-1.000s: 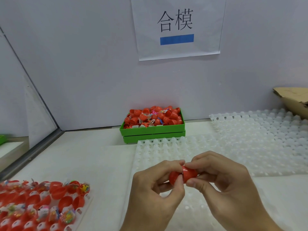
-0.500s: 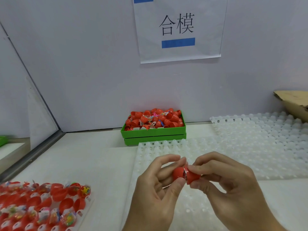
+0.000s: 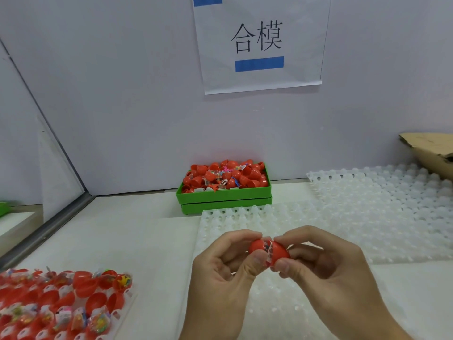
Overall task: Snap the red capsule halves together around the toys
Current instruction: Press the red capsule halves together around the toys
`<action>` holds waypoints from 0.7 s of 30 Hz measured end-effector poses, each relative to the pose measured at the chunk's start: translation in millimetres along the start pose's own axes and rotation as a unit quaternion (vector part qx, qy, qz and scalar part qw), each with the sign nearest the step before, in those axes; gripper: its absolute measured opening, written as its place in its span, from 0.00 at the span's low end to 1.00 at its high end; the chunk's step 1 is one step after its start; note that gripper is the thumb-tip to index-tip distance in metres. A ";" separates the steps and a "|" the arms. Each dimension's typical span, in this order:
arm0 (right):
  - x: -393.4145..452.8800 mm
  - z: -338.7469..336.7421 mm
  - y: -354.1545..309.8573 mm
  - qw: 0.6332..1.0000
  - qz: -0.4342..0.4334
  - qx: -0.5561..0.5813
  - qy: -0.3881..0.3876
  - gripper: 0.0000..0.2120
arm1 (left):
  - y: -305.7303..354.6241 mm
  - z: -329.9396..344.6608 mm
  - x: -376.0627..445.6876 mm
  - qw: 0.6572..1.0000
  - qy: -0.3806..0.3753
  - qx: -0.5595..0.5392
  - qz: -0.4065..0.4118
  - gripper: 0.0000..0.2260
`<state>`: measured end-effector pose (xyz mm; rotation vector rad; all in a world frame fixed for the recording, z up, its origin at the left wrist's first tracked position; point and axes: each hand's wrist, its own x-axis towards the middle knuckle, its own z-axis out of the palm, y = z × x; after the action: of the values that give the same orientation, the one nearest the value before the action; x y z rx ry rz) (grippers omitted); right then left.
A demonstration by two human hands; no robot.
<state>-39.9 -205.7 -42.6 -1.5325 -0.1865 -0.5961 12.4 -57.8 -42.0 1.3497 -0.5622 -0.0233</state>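
A red capsule (image 3: 278, 250) is held between both hands above the near white dimpled tray (image 3: 220, 224). Its two halves sit slightly apart, and a strip of clear toy wrapper with print shows in the gap. My left hand (image 3: 225, 273) pinches the left half with thumb and forefinger. My right hand (image 3: 328, 271) pinches the right half the same way. Most of the capsule is covered by my fingertips.
A green bin (image 3: 224, 196) full of red halves and wrapped toys stands at the back wall. A tray (image 3: 122, 296) of open red halves with toys lies at the lower left. A second white dimpled tray (image 3: 382, 192) and a cardboard box (image 3: 431, 153) are at the right.
The capsule halves have come apart a little, and the toy wrapper now shows in the gap. Both hands have stayed in the same place over the tray.
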 end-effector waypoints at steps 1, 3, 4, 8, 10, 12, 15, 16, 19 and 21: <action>-0.6 1.0 -0.1 1.000 0.010 0.004 -0.004 0.11 | -0.6 0.0 0.6 1.000 0.009 0.002 -0.001 0.15; -1.1 3.4 -1.0 1.000 0.015 0.006 -0.010 0.11 | -2.2 -0.3 0.7 1.000 0.017 0.008 -0.009 0.11; -0.9 3.9 -1.4 1.000 0.011 0.003 -0.009 0.11 | -3.1 -0.4 0.2 1.000 0.015 0.010 -0.011 0.12; 1.2 2.1 -1.1 0.999 -0.025 -0.038 -0.005 0.12 | -3.6 0.8 -2.4 1.000 -0.001 0.031 0.004 0.12; 1.5 0.8 -0.6 0.998 -0.037 -0.049 -0.001 0.12 | -3.1 0.8 -3.4 0.998 -0.016 0.062 0.024 0.11; 1.1 0.0 1.0 0.998 -0.037 -0.048 0.010 0.11 | -2.1 0.6 -3.9 0.996 -0.029 0.076 0.036 0.09; -0.3 1.5 1.9 0.999 -0.018 -0.034 0.019 0.11 | -1.2 -1.0 -4.3 0.995 -0.035 0.081 0.051 0.09; -0.6 1.8 1.3 0.999 -0.013 -0.028 0.019 0.11 | -0.8 -1.5 -4.5 0.995 -0.040 0.080 0.053 0.10; 0.2 -0.3 1.2 1.000 0.020 -0.018 0.005 0.14 | 0.4 -2.4 -4.0 0.995 -0.052 0.068 0.044 0.12; 1.9 -2.3 3.2 0.999 0.049 0.002 0.001 0.17 | 0.8 -3.2 -2.0 0.998 -0.033 0.047 0.027 0.11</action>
<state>-37.4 -208.6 -44.6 -1.5274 -0.1097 -0.5197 11.7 -54.0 -42.4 1.4279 -0.6613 0.0025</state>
